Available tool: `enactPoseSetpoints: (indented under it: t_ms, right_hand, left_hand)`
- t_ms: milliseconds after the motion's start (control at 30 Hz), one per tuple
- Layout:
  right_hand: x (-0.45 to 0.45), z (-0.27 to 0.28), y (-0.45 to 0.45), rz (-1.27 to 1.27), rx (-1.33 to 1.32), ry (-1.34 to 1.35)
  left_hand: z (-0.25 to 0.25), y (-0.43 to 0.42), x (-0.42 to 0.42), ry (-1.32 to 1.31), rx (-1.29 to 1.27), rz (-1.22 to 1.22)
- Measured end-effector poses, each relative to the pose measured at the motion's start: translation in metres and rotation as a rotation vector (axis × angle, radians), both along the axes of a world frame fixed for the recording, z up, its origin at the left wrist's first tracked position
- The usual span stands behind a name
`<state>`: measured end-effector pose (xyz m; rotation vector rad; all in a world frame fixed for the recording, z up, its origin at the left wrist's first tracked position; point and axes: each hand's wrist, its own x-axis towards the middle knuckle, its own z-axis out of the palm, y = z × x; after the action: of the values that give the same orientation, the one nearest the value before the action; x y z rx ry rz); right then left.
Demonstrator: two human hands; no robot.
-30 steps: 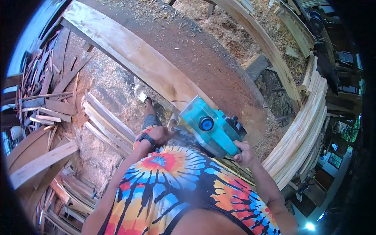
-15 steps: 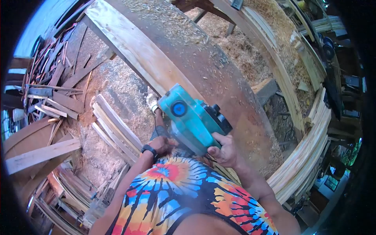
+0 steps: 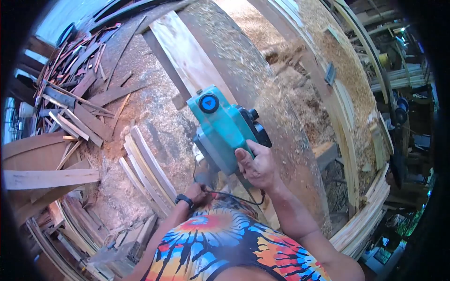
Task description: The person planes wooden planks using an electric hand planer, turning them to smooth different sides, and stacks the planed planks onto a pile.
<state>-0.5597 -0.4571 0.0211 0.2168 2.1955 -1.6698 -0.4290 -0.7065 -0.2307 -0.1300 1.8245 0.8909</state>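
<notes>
A teal electric hand planer [image 3: 222, 129] with a blue round knob sits on a pale wooden board [image 3: 190, 51]. My right hand [image 3: 258, 166] is closed around the planer's rear handle, thumb on top. From the handle a dark power cord [image 3: 241, 199] loops across to my left hand [image 3: 197, 192], low in front of my body. Its fingers are curled and appear to hold the cord; a dark watch is on that wrist. The planer hides the board's near part. Wood shavings fly off to the planer's right.
Beyond the board lies a broad brown wooden surface [image 3: 239, 58] strewn with shavings. Long curved planks [image 3: 344, 136] run along the right. Stacked strips [image 3: 150, 164] lie left of my left hand, and scrap wood [image 3: 84, 84] is heaped at the far left.
The planer, with my right hand on it, has moved forward along the board towards its far end. My view has turned somewhat. More shavings fly on the right, and the cord shows more.
</notes>
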Motion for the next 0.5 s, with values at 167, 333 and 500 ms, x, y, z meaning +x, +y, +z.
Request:
enactPoseSetpoints:
  t_ms: [167, 333, 500]
  right_hand:
    - [-0.086, -0.006, -0.032, 0.006, 0.028, 0.075]
    - [-0.185, 0.0, -0.076, -0.03, 0.003, 0.08]
    - [-0.284, 0.004, -0.119, -0.023, 0.024, 0.165]
  left_hand:
    - [-0.005, -0.032, -0.047, 0.092, -0.015, -0.152]
    - [0.006, -0.054, -0.091, 0.133, -0.051, -0.076]
    - [0.022, -0.068, -0.122, 0.174, -0.078, 0.071]
